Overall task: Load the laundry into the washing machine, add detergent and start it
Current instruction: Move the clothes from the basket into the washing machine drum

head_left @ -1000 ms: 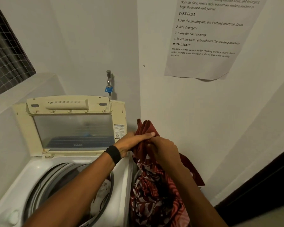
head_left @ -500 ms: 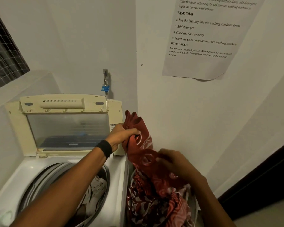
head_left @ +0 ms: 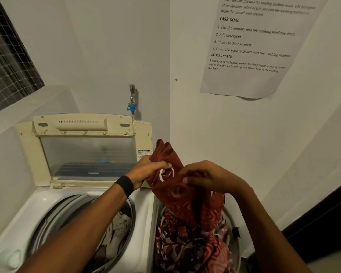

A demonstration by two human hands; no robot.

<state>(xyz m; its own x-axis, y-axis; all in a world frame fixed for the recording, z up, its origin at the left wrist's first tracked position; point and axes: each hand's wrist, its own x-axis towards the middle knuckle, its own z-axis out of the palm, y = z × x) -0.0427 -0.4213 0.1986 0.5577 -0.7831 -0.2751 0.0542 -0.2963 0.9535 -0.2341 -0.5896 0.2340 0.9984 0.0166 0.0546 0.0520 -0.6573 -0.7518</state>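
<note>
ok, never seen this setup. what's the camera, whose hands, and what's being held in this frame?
There is no robot here. A person wears one wide-angle camera on the head, looking forward and down, so you see what they see. The left hand, with a black wristband, and the right hand both grip a dark red patterned cloth, held above a basket of patterned laundry. To its left stands a top-loading washing machine, its lid raised, with pale clothes in the drum. A tap sits on the wall behind. A printed task sheet hangs upper right.
</note>
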